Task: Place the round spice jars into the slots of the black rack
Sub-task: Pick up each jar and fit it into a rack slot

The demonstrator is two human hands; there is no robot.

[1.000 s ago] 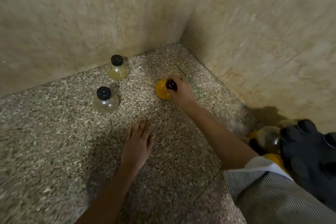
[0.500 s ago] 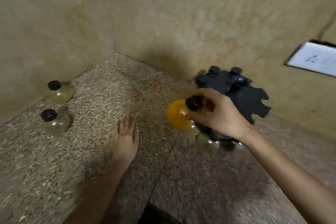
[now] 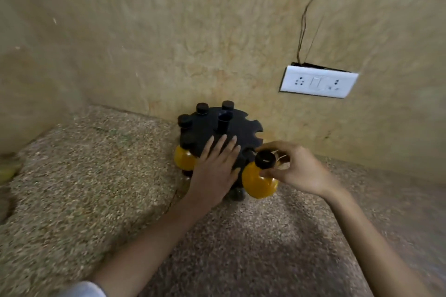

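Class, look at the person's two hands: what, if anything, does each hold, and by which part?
The right hand holds an orange spice jar by its black-capped neck. The left hand holds nothing; it lies flat on the black rack.

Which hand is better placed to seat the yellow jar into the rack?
Right hand: it holds the black-capped round yellow spice jar at the black round rack edge. Left hand lies flat on the rack.

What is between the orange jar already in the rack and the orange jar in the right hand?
In the head view, the left hand lies flat on the black rack between them.
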